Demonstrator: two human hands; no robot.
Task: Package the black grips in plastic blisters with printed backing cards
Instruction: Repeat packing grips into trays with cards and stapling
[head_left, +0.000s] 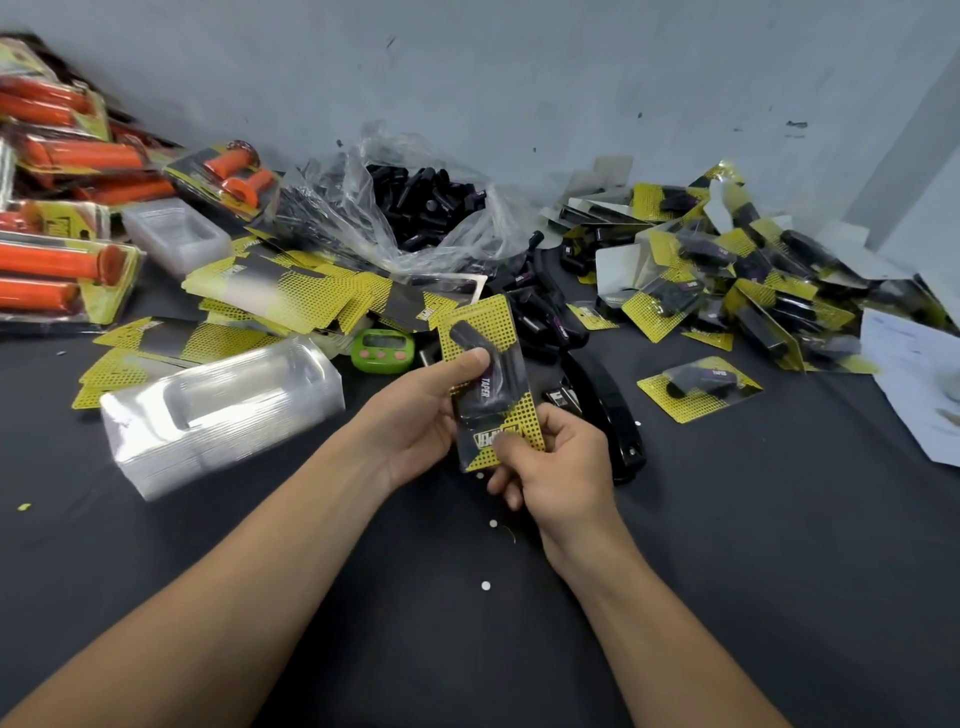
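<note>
Both hands hold one pack (493, 400) mid-air between them. L hand (415, 415) grips its side w/ thumb pressed on the blister (501, 382) over the black grip (465, 332), prob. to keep it seated on the backing card (485, 317). R hand (561, 467) pinches the pack's lower end, thumb on the logo, likely squaring the layers. Stapler (608, 405) lies just beyond the R hand, handy for closing, I'd guess. Empty blister stack (223, 410) sits left of the L hand; bag of loose grips (431, 208) beyond both; finished packs (753, 280) right of the R hand.
</note>
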